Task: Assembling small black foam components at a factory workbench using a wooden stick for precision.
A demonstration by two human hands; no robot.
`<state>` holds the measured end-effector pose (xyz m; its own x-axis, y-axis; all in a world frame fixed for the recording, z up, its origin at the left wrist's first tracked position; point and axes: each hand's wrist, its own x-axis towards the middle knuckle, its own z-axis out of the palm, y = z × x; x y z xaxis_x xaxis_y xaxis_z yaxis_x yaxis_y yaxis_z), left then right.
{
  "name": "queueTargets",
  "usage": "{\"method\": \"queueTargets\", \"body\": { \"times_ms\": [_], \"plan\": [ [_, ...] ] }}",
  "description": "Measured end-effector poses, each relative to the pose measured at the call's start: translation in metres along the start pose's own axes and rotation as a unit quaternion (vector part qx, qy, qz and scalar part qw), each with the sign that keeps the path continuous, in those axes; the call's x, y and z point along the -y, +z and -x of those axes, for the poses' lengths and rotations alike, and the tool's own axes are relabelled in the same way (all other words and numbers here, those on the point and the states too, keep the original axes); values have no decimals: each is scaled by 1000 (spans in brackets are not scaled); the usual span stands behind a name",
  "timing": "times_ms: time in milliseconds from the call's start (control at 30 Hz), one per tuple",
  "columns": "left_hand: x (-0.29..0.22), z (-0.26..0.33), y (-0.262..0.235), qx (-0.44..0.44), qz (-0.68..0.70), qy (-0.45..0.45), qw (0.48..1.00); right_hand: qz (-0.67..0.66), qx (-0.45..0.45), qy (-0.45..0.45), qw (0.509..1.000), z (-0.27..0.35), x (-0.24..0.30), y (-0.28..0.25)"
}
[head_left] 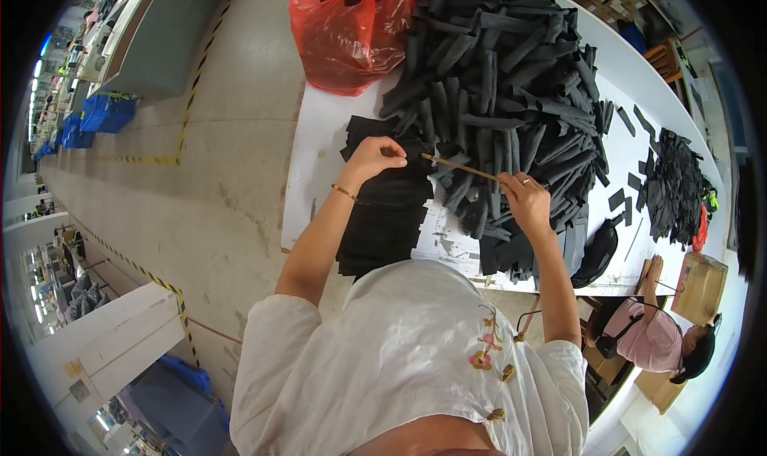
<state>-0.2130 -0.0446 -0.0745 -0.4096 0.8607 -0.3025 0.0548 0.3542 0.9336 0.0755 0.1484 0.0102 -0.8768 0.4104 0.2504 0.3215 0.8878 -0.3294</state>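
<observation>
My right hand [527,200] grips one end of a thin, light-brown stick [463,167]. The stick's tip points left toward my other hand, over the black pieces. My left hand [374,159] has its fingers curled in a pinch above a stack of flat black fabric pieces [382,224]. Whatever is between those fingertips, if anything, cannot be made out. The stack lies overlapped in a column along the table's near left part. Just beyond the stick rises a large heap of black fabric strips [495,89], many of them rolled or folded.
A red plastic bag [351,37] sits at the far left of the white table [307,188]. A smaller heap of black strips [675,188] lies farther right, with a dark pouch [598,252] nearer. Another person [639,332] in pink works at the right.
</observation>
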Motion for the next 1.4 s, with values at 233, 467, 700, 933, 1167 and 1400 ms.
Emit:
{"method": "queueTargets", "body": {
  "times_ms": [233, 467, 700, 933, 1167, 1400],
  "plan": [
    [-52, 6, 42, 42, -140, 243, 959, -105, 32, -5, 994, -9, 41, 57],
    [-42, 45, 36, -262, 316, 143, 901, -423, 168, 319, 831, -2, 91, 78],
    [-47, 44, 91, -162, 652, -57, 739, -302, -47, 211, 928, 7, 126, 94],
    [-53, 33, 56, -273, 551, -8, 789, -236, -8, 173, 956, 64, 124, 73],
    [-57, 26, 78, -240, 569, -55, 785, -263, 48, 200, 943, 93, 118, 44],
    [-71, 36, 93, -200, 541, -86, 813, -261, 17, 222, 939, 66, 114, 60]
  ]
}}
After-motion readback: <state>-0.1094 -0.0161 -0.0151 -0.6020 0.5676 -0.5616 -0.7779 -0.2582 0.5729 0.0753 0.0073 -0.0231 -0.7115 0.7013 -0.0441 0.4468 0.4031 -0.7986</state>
